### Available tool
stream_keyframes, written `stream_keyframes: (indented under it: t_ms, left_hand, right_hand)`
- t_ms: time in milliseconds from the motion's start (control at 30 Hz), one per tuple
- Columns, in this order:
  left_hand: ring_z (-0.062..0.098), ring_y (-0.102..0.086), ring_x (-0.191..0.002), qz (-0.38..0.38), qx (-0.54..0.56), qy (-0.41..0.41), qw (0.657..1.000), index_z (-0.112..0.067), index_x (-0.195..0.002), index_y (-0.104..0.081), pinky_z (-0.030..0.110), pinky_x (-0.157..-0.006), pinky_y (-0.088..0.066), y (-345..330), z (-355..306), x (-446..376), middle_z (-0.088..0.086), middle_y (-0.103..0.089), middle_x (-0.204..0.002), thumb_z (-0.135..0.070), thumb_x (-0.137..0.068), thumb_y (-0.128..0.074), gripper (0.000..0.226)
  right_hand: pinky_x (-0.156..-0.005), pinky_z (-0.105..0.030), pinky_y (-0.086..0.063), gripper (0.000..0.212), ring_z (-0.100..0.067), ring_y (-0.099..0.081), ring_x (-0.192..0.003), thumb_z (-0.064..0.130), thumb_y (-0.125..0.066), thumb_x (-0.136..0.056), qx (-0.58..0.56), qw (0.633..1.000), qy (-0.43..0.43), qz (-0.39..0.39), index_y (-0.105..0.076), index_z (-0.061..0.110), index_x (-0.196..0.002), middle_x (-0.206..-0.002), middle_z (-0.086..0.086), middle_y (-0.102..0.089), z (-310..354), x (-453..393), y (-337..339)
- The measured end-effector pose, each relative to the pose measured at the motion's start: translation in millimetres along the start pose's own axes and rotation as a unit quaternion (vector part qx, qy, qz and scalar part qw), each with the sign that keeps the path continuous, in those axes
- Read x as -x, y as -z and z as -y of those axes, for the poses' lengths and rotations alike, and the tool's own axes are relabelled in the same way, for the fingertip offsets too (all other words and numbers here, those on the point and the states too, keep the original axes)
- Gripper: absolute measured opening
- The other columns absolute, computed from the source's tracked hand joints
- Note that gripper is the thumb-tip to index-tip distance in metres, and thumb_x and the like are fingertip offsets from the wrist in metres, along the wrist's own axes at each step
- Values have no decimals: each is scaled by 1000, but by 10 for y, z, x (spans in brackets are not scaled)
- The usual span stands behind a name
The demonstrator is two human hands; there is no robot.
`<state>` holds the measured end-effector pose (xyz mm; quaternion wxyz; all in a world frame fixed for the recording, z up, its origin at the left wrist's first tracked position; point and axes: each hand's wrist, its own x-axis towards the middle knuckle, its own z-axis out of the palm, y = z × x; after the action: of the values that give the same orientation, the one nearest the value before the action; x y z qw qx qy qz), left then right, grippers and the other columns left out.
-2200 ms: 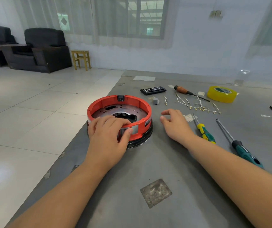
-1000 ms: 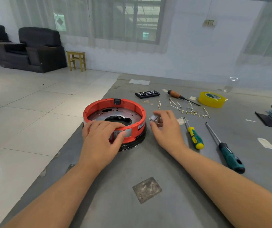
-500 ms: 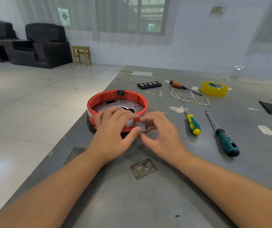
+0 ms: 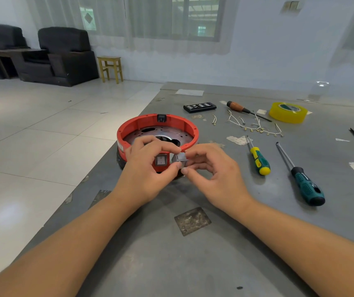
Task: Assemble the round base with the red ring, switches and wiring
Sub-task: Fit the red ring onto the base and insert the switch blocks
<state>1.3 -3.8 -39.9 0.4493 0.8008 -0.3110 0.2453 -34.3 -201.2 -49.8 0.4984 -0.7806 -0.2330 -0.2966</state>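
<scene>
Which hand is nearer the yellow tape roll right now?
The right hand. It is at the red ring's front, pinching a grey switch, with the yellow tape roll beyond it to the right. The left hand is farther left.

A single wide-angle view looks from the person's head, forward and down along both forearms onto the grey worktop [image 4: 193, 264]. It sits close to the hands, with the round red-ringed base [image 4: 156, 129] near centre. Beyond, it takes in pale floor tiles [image 4: 43, 136], dark armchairs [image 4: 64, 54] and a curtained window [image 4: 171, 20].
</scene>
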Motion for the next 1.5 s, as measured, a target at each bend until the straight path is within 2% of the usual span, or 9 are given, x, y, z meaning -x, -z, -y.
stream_keyframes:
  t_ms: [133, 367, 433, 667, 733, 800, 900, 1100, 1500]
  left_hand:
    - [10, -51, -128, 2, 25, 16, 1000, -52, -107, -66, 57, -109, -42, 22, -28, -7, -25, -67, -113, -35, -84, -77, 30]
    - [6, -49, -135, 20, 11, 22, 1000, -50, -107, -69, 52, -116, -33, 43, -40, 4, -18, -67, -121, -58, -85, -64, 23]
    - [4, -47, -137, 28, 1, 23, 999, -54, -107, -66, 48, -118, -30, 49, -42, -8, -20, -65, -124, -57, -86, -68, 21]
    - [4, -47, -137, 30, -27, -10, 999, -37, -112, -76, 56, -116, -31, 33, 30, -43, -29, -66, -125, -49, -88, -74, 27]
    - [-1, -42, -139, 29, -55, -20, 998, -42, -120, -69, 46, -120, -28, 35, 84, -59, -36, -58, -130, -55, -88, -72, 35]
    - [-9, -34, -137, 29, -92, -10, 995, -46, -132, -59, 27, -118, -16, 31, 134, -65, -44, -47, -131, -64, -86, -68, 50]
    - [-14, -25, -128, 28, -128, 7, 991, -43, -139, -54, 7, -110, 0, 8, 187, -60, -37, -43, -132, -73, -86, -57, 61]
    - [-14, -23, -108, 16, -135, 40, 990, -39, -127, -62, 33, -104, -24, -25, 212, -58, -27, -55, -119, -70, -86, -59, 51]
    - [-8, -30, -104, 14, -126, 57, 990, -41, -115, -64, 31, -100, -23, -4, 208, -85, -27, -60, -109, -66, -88, -70, 37]
  right_hand:
    - [-86, -28, -59, 26, -18, -73, -99, 20, -76, -88, -48, 997, -54, 7, -68, 29, -110, -108, 8, -71, 27, 7, -16]
    - [-81, -23, -59, 25, -15, -74, -91, 38, -82, -83, -118, 986, -117, 18, -71, 41, -104, -106, 9, -74, 74, -10, -6]
    - [-82, -25, -59, 24, -17, -74, -91, 35, -84, -81, -146, 979, -140, 11, -73, 37, -102, -105, 5, -75, 71, -20, 10]
    - [-83, -28, -59, 25, -20, -75, -95, 7, -78, -88, -173, 969, -174, 7, -74, 23, -107, -105, 2, -76, 23, -56, 30]
    - [-82, -26, -59, 22, -18, -75, -94, 8, -78, -88, -156, 970, -189, 4, -72, 22, -105, -103, 4, -77, 6, -62, 24]
    - [-83, -28, -59, 19, -19, -75, -94, 11, -80, -88, -135, 969, -206, 1, -72, 22, -102, -102, 2, -78, -20, -69, 17]
    - [-87, -35, -61, 15, -21, -75, -94, 14, -81, -88, -118, 969, -219, 0, -73, 20, -100, -100, 1, -79, -44, -81, -12]
    - [-78, -25, -58, 10, -14, -75, -89, 20, -81, -86, -108, 970, -217, -23, -74, 26, -91, -92, 5, -78, -23, -112, -91]
    - [-78, -22, -58, 8, -11, -75, -88, 20, -79, -88, -88, 973, -210, -25, -76, 28, -90, -91, 7, -79, -26, -125, -111]
